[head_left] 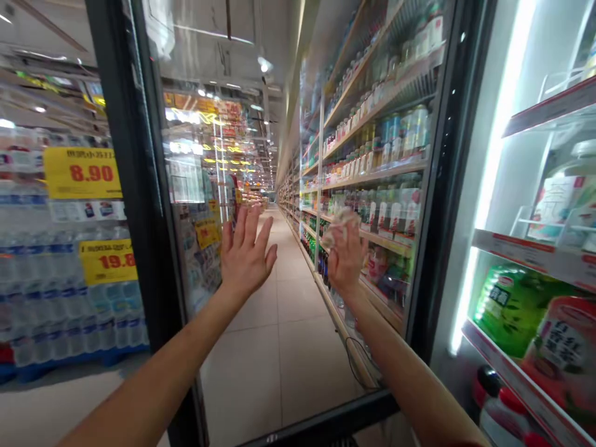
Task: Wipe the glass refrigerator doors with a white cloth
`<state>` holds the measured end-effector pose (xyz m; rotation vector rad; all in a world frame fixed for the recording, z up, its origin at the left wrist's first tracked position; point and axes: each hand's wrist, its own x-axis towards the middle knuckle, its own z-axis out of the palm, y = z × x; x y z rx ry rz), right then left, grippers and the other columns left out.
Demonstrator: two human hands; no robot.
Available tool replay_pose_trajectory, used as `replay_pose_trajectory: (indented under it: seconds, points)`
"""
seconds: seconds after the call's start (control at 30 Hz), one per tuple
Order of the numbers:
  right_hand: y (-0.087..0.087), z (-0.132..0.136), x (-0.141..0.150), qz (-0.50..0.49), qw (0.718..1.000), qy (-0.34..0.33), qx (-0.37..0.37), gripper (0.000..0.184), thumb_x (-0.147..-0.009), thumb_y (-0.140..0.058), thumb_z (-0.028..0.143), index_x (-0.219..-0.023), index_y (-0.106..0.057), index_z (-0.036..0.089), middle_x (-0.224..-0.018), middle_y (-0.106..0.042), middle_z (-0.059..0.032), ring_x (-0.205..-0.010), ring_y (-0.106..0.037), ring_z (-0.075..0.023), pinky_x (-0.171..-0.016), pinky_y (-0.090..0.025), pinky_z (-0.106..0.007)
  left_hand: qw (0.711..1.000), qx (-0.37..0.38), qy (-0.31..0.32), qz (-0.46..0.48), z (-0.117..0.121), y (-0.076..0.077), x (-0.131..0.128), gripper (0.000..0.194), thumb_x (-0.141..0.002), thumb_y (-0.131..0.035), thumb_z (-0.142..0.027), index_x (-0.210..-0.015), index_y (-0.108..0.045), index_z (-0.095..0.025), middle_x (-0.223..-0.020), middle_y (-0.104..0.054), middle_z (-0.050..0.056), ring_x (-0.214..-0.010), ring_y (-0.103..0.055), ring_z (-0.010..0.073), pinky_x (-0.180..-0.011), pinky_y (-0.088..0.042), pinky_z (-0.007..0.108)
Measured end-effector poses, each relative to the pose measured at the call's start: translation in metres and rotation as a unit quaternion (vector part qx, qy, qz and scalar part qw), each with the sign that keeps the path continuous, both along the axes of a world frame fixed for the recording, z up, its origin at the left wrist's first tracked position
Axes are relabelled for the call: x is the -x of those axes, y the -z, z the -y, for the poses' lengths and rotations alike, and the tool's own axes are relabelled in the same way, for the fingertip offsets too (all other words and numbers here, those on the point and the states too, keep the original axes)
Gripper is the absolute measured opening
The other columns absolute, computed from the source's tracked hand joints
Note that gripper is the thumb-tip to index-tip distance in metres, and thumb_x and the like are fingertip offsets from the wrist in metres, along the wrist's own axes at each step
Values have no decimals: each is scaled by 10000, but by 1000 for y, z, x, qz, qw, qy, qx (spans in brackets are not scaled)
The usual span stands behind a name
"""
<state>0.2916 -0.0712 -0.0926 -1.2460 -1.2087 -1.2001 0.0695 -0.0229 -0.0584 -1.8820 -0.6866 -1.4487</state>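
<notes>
In the head view a glass cooler door (146, 205) with a black frame stands in front of me. My left hand (246, 251) is raised at the glass with its fingers spread and nothing in it; I cannot tell whether the palm touches the pane. Against the pane to the right, my right hand (347, 264) holds a crumpled whitish cloth (342, 225). The fingers are partly hidden and slightly blurred around it. Through or reflected in the glass show shelves of bottles (372, 155).
A lit cooler is at the right, with a green pouch (516, 304), a red pouch (563, 354) and bottles on its shelves (535, 251). Packs of bottled water (69, 298) are stacked at the left under yellow price signs (84, 172). A tiled aisle floor (261, 372) runs ahead.
</notes>
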Motion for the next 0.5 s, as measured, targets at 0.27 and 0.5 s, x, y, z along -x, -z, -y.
replay_pose_trajectory:
  seconds: [0.27,0.5]
  points:
    - [17,6,-31,-152,984,35,-83,486,-848,-345,258,-1327,-351,182,-1393,-339,-175,-1312,-281,-268,-1001,-260,-543,1000,8,-13,-5,4,36,0,574,-800,-502,-275,-1343,-322,-235,-1424,-280,96,-1345,-158,251,-1071,-143,499]
    - [39,3,12,63,997,-16,39,495,-813,-403,213,-1300,-379,294,-1381,-384,-90,-1326,-257,-243,-1049,-209,-519,997,48,52,13,31,33,2,420,-825,-468,-249,-1243,-451,-222,-1393,-352,102,-1317,-256,262,-1062,-200,500]
